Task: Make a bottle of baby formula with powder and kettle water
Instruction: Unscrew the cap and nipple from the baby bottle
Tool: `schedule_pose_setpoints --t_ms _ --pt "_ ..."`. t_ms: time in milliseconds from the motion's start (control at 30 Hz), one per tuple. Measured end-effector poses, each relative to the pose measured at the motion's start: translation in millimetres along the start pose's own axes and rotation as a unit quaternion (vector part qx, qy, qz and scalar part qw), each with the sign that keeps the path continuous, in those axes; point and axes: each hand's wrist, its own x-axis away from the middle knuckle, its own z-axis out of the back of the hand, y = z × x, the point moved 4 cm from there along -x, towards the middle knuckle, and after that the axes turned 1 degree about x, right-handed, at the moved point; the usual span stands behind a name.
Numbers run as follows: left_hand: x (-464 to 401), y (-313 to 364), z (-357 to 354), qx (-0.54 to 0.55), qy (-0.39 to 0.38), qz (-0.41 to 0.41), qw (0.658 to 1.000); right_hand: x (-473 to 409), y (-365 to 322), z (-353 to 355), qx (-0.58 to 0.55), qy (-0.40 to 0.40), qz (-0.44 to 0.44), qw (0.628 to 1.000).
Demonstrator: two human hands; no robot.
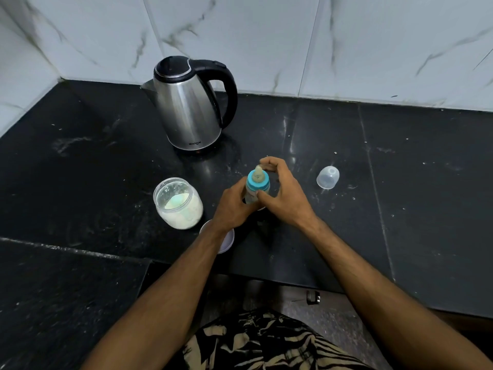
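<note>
The kettle is brushed steel with a glossy black plastic lid and handle. The counter is polished black stone (scuffed, dusty). The wall is glossy marble-look tile. The jar and cap are clear plastic.

Dim, even indoor light. Soft glare streaks on the glossy black stone counter, right of the brushed steel kettle. Wide-angle bending at frame edges; slight overall softness, weak shadows.
</note>
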Motion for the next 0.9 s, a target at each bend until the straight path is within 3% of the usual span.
schedule_pose_setpoints --t_ms 200,400,600,767,900 --pt "0 -1 -1 0.006 -0.008 0.006 1.000 -2 -2 -1 0.040 0.067 -0.015 0.997" --pt "0 -3 0 0.001 -0.001 0.012 1.000 4 -7 -2 0.015 0.028 0.005 0.999" --pt "0 0 -1 -0.001 -0.005 0.007 1.000 0 -7 -5 0.031 0.082 -0.013 0.996" --pt "0 0 0 -0.003 0.003 -0.003 1.000 0 -11 -6 -0.005 0.017 -0.007 1.000" --pt "1 2 0 -0.009 0.002 -0.006 1.000 0 -9 -8 0.015 0.060 -0.026 0.998"
